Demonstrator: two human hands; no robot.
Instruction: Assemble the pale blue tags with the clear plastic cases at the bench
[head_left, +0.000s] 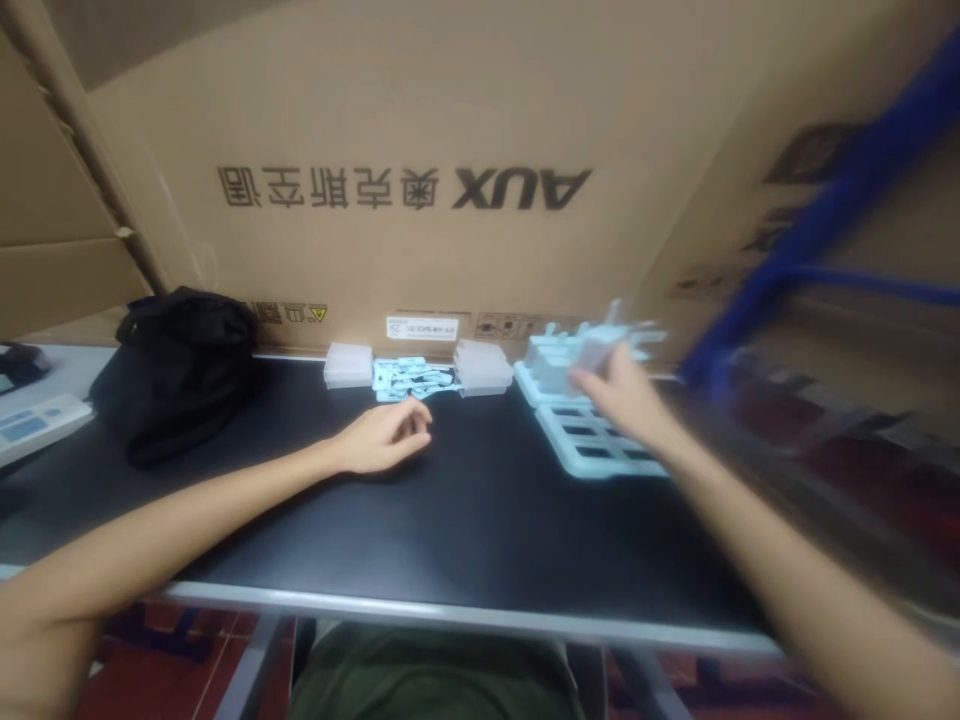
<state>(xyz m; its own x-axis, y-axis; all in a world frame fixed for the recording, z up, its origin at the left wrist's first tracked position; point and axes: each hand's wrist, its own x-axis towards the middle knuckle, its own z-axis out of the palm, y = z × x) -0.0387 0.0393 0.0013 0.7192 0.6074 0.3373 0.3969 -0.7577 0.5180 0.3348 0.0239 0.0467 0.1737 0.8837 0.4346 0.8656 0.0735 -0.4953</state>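
Observation:
My left hand point(388, 437) rests on the black tabletop, fingers loosely curled with a gap to the thumb and nothing in it. Just beyond it lies a pile of small light-blue plastic pieces point(412, 377), between two groups of translucent plastic boxes, one on the left point(349, 366) and one on the right point(482, 367). My right hand point(621, 380) is closed on a pale translucent box point(591, 352) over a light-blue rack point(574, 450). Motion blur hides the box's details. Light-blue parts stand upright in the back of the rack; its front openings show the dark table.
Behind the table point(465, 540) stands a large cardboard box point(420, 110) with upside-down print. A black bag point(184, 375) and a white device point(45, 425) sit at the left. On the right, a blue metal frame point(810, 220) slants up past the table's end.

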